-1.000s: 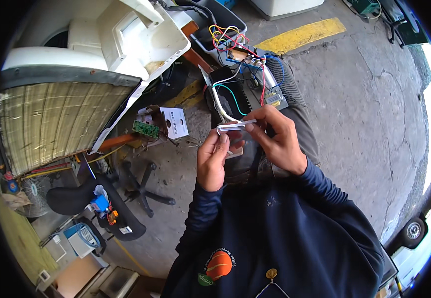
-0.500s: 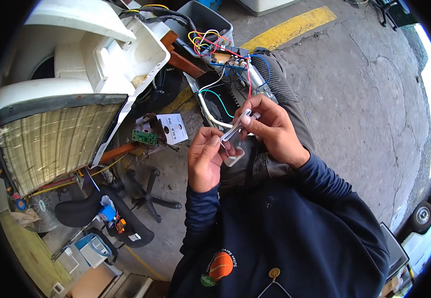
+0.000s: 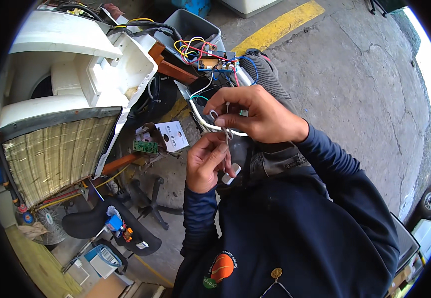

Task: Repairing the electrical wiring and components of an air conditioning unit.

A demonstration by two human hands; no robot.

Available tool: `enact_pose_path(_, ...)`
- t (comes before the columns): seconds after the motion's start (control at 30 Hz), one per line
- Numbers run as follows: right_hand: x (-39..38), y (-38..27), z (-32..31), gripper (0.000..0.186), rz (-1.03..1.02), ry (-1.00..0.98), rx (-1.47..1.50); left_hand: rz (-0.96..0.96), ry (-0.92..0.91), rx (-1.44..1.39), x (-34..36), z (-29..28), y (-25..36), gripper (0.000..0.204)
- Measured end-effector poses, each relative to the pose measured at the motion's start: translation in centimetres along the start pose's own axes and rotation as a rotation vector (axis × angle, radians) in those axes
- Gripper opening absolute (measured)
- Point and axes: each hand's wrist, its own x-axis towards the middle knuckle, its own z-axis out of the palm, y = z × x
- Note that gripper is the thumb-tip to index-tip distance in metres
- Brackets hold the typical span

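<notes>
Both of your hands are busy with one thin white cable (image 3: 210, 124) that loops out from the opened bundle of coloured wires (image 3: 203, 49) on the circuit board (image 3: 215, 62) in front of you. Your right hand (image 3: 260, 116) has its fingers (image 3: 225, 120) pinched on the cable's upper stretch, just below the board, and your left hand (image 3: 205, 161) has its fingers closed round the lower end, where a small white plug (image 3: 231, 174) sticks out beside the thumb. The two hands sit close, nearly touching, above your lap.

Judging by this, the white air conditioner casing (image 3: 71, 74) is already opened and the wiring exposed. The plug looks free, not seated anywhere, so the cable job seems midway. A small green board (image 3: 146, 146) lies loose on the concrete floor (image 3: 354, 84) beside a white card.
</notes>
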Motion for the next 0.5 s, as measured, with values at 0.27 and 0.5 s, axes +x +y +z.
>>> enact_pose_path(0.27,1.0,-0.7,1.0,0.023,-0.191,-0.203,-0.157,-0.138,-0.078,-0.043,0.4,-3.0,-0.6,0.021)
enact_pose_path(0.5,1.2,-0.3,1.2,0.019,-0.292,-0.235,-0.253,-0.082,-0.139,-0.223,0.0,-2.9,-1.5,0.023)
